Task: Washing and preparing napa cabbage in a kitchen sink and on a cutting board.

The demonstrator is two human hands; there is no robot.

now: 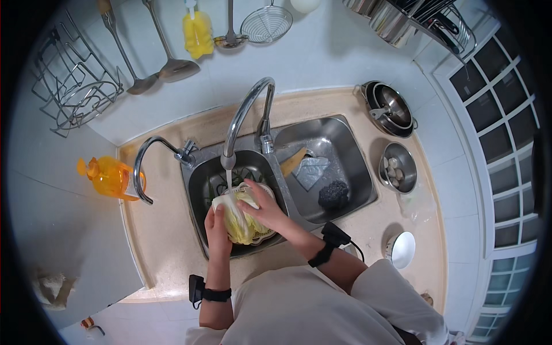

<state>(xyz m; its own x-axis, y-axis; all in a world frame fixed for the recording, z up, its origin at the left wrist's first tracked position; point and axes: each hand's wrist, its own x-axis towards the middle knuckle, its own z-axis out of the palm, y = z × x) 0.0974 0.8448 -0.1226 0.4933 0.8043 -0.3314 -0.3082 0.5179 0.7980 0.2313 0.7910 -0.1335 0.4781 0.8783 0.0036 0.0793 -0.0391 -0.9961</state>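
Observation:
A napa cabbage [237, 220], white-ribbed with yellow-green leaves, is held over the left sink basin [196, 202]. My left hand [217, 230] grips its left side, thumb on the white rib. On the other side, my right hand [265, 207] holds the leaves, its thumb across them and its fingers stretched toward the faucet. Water runs from the chrome gooseneck faucet [248, 116] onto the upper end of the cabbage. Beneath the cabbage and my right hand, a pale perforated basket [271, 236] is partly hidden. Dark green leaves [211, 189] lie in the basin behind it.
The right basin [351, 159] contains a dark mesh scrubber [333, 195], a folded cloth [311, 170] and a yellowish curved piece [294, 162]. A slim tap [157, 140] arches near an orange bottle [110, 179]. Nested pans [390, 108], a metal bowl [403, 157] and a white cup [403, 250] stand right.

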